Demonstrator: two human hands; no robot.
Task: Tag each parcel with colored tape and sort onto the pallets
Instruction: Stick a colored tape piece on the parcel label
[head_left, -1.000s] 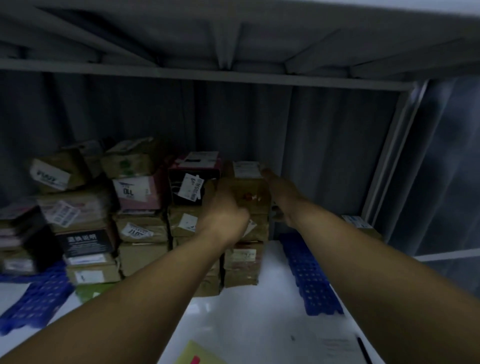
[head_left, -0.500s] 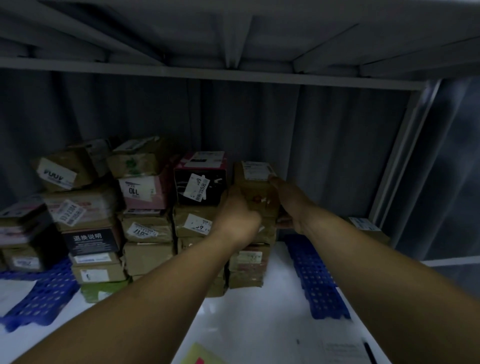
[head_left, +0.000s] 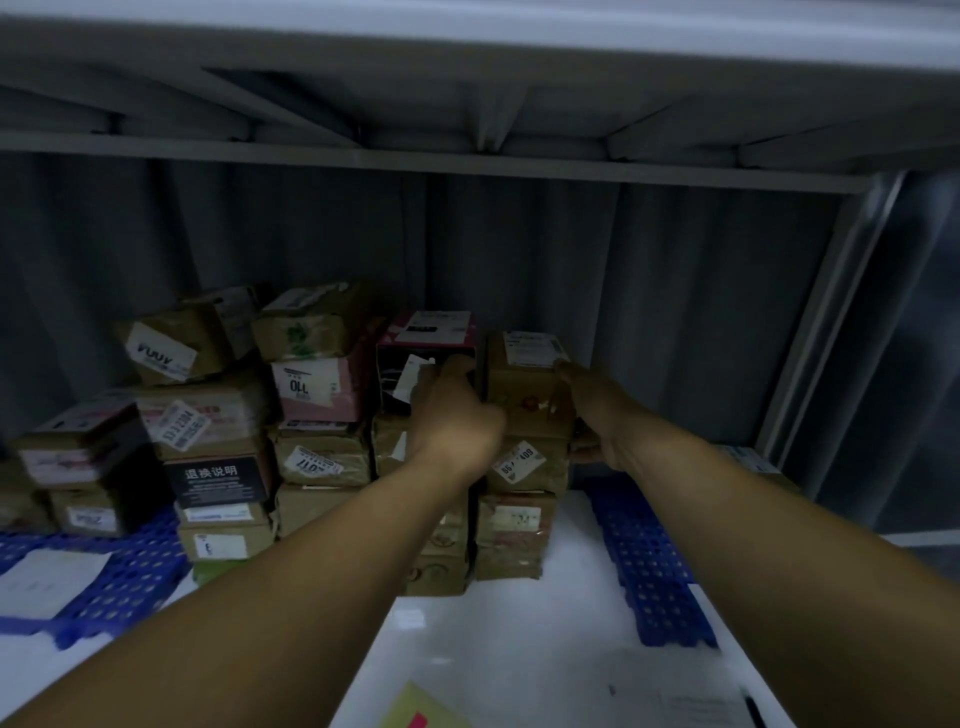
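A brown cardboard parcel (head_left: 524, 384) with a white label sits on top of the right-hand stack. My left hand (head_left: 457, 415) presses its left side and my right hand (head_left: 592, 400) presses its right side, so both grip it. To its left stands a black and pink box (head_left: 423, 343). Further parcels are stacked below and to the left, among them a pink box (head_left: 311, 389) and a black box with white lettering (head_left: 218, 480). Part of the stack stands on a blue pallet (head_left: 124, 577) at the left.
A second blue pallet (head_left: 644, 566) lies at the right on the white surface (head_left: 498, 649). A yellow sheet (head_left: 415, 709) and white papers (head_left: 691, 701) lie near the front edge. A grey shelf frame (head_left: 467, 161) runs overhead. A small parcel (head_left: 748, 460) sits at the far right.
Both hands have closed in from the parcel's top edge onto its two sides. The view has shifted slightly to the left and nearer.
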